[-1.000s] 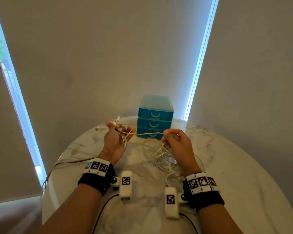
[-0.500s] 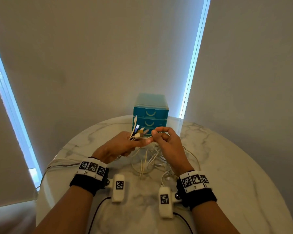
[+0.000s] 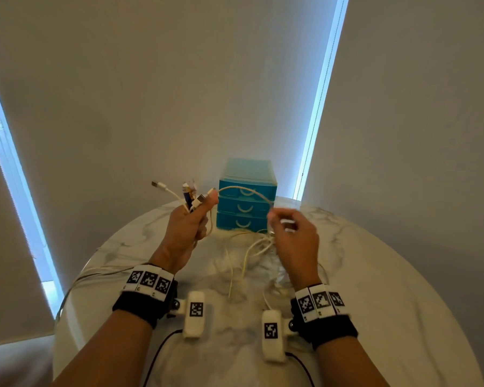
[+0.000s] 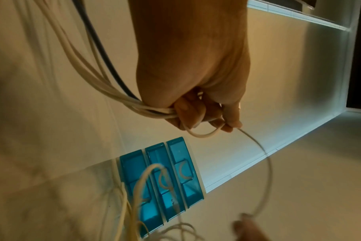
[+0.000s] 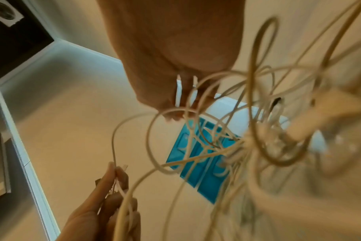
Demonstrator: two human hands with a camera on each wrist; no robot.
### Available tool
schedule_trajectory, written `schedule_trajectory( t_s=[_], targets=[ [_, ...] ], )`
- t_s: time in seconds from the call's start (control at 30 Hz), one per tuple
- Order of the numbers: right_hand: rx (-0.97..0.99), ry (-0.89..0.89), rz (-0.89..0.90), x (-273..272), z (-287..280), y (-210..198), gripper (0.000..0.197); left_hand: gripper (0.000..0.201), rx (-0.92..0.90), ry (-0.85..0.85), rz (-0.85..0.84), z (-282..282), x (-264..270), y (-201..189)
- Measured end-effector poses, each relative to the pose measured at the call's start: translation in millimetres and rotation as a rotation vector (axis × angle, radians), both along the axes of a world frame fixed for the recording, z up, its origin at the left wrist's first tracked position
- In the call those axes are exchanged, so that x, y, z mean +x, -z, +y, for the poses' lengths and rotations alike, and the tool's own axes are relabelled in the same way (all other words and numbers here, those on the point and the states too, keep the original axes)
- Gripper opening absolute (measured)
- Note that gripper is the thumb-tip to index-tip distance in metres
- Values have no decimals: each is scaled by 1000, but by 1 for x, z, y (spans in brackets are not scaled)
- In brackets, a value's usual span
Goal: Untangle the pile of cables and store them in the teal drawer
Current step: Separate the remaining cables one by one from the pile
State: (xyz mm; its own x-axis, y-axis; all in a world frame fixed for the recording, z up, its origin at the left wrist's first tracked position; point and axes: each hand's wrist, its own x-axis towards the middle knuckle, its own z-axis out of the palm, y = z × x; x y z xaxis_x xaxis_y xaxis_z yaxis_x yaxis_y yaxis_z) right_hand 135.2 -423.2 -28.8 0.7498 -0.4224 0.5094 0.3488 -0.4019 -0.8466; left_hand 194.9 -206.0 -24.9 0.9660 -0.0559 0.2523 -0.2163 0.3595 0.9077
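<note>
A tangle of white cables (image 3: pixel 249 247) lies on the round marble table (image 3: pixel 375 275) in front of the teal drawer unit (image 3: pixel 246 203), whose three drawers are closed. My left hand (image 3: pixel 192 222) is raised and grips a bundle of cable ends, with several plugs (image 3: pixel 190 192) sticking up above the fist. The left wrist view shows the bundle (image 4: pixel 113 91) running through that fist (image 4: pixel 196 112). One white cable (image 3: pixel 243 189) arcs from it to my right hand (image 3: pixel 288 230), blurred, which pinches it. In the right wrist view, loops (image 5: pixel 237 130) hang below the right fingers (image 5: pixel 175 107).
The drawer unit stands at the table's far edge against a plain wall. Cable lengths (image 3: pixel 101 272) trail over the table's left rim. Bright window strips flank the wall on both sides. Bare marble spreads right of the pile.
The hands met in front of the drawers half a second ago and have since parted. The left hand rose with the plugs, and one cable now spans the gap to the right hand.
</note>
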Motion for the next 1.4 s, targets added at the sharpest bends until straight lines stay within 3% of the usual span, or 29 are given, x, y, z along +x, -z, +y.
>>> schedule_trajectory(
  t_s=[0.07, 0.17, 0.27, 0.37, 0.5, 0.6, 0.67, 0.73, 0.83, 0.9, 1.07, 1.17, 1.27, 1.4],
  targets=[
    [161, 72, -163, -4, -6, -12, 3, 42, 64, 32, -2, -1, 0, 1],
    [244, 10, -106, -5, -14, -13, 5, 23, 209, 46, -39, -2, -5, 0],
    [303, -9, -177, -7, -16, -25, 7, 27, 300, 10, -38, -8, -4, 1],
    [62, 7, -209, -6, -17, -30, 8, 36, 131, -33, 59, -7, 4, 1],
    [-300, -230, 350, 0, -17, 5, 22, 35, -181, -80, 136, 2, 16, 5],
    [-411, -423, 486, -4, -19, -2, 28, 32, -238, -110, 179, 4, 19, 6],
    [-453, -511, 508, -10, -24, -11, 24, 32, -311, -117, 204, 8, 22, 7],
    [-376, -485, 444, -15, -33, -16, 20, 34, -382, -120, 226, 14, 26, 9],
    [-176, -148, 122, -18, -44, -28, 16, 34, -399, -122, 236, 17, 29, 14],
    [-104, -80, 32, -15, -43, -33, 14, 33, -333, -116, 210, 13, 26, 14],
    [-158, -218, 138, -10, -14, -18, 18, 31, 58, -19, 98, -2, 9, 4],
    [-215, -257, 142, -7, 1, -17, 21, 46, 329, 82, 89, -9, -3, 1],
    [-264, -321, 191, -7, 14, -15, 17, 60, 442, 105, 146, -12, -6, 0],
    [-170, -385, 190, -9, 20, -16, 14, 60, 577, 210, 286, -11, -9, -2]
  ],
)
